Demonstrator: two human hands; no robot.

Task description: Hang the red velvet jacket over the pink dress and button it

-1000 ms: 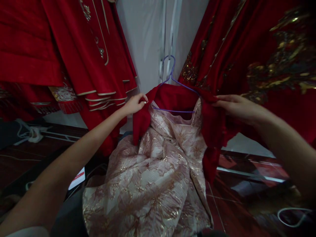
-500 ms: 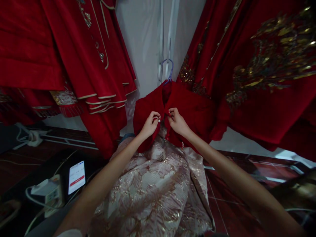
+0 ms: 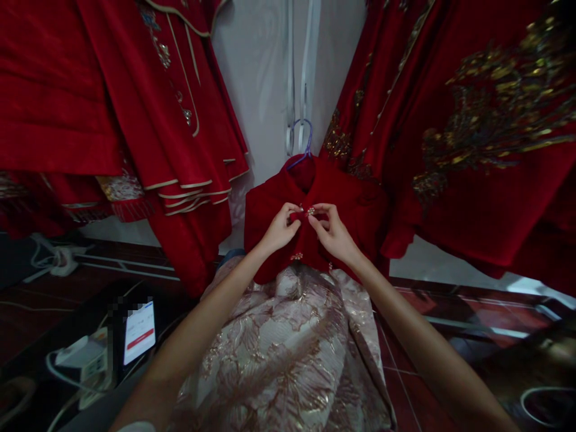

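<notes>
A red jacket hangs on a purple hanger in front of me. My left hand pinches the front edge of the jacket, thumb and fingers bent together. Close beside it, my right hand holds a small flower-shaped gold button between thumb and fingertips. The fingertips of both hands almost meet at the chest. Below them another gold flower-shaped fastener shows on the front. Shiny pale fabric with a leaf pattern spreads under the jacket toward me.
Red garments with cream piping hang at the left. More red garments with gold embroidery hang at the right. A lit phone lies at lower left beside a power strip with cables. Metal rack bars run low behind.
The jacket's front edges, apart before, now come together below the collar. The lower fastener has come into sight. My right hand has shifted slightly right and down, onto a gold button.
</notes>
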